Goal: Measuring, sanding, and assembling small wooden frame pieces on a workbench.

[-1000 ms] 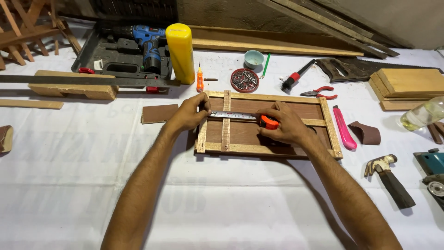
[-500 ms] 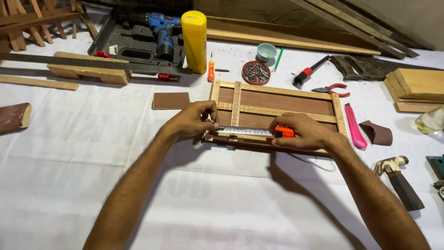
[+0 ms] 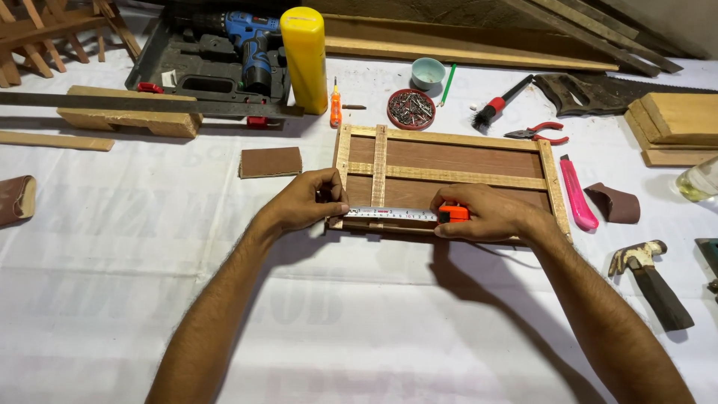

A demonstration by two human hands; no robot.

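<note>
A rectangular wooden frame (image 3: pixel 449 158) with pale strips on a brown panel lies flat on the white cloth. Along its near edge runs the blade of an orange tape measure (image 3: pixel 452 213). My left hand (image 3: pixel 305 200) pinches the blade's free end at the frame's near left corner. My right hand (image 3: pixel 486 215) holds the orange case against the near edge, right of the middle. One upright strip and one cross strip divide the panel.
Behind the frame stand a yellow canister (image 3: pixel 304 58), a small orange screwdriver (image 3: pixel 336 109), a dish of screws (image 3: pixel 411 109) and a drill in its case (image 3: pixel 250 46). A pink knife (image 3: pixel 579 197), pliers (image 3: pixel 535 135), a hammer (image 3: pixel 651 280) and a saw (image 3: pixel 598 90) lie to the right.
Both hands slid the tape from the frame's middle strip down to its near edge. The view has shifted, so the frame sits higher and more central.
</note>
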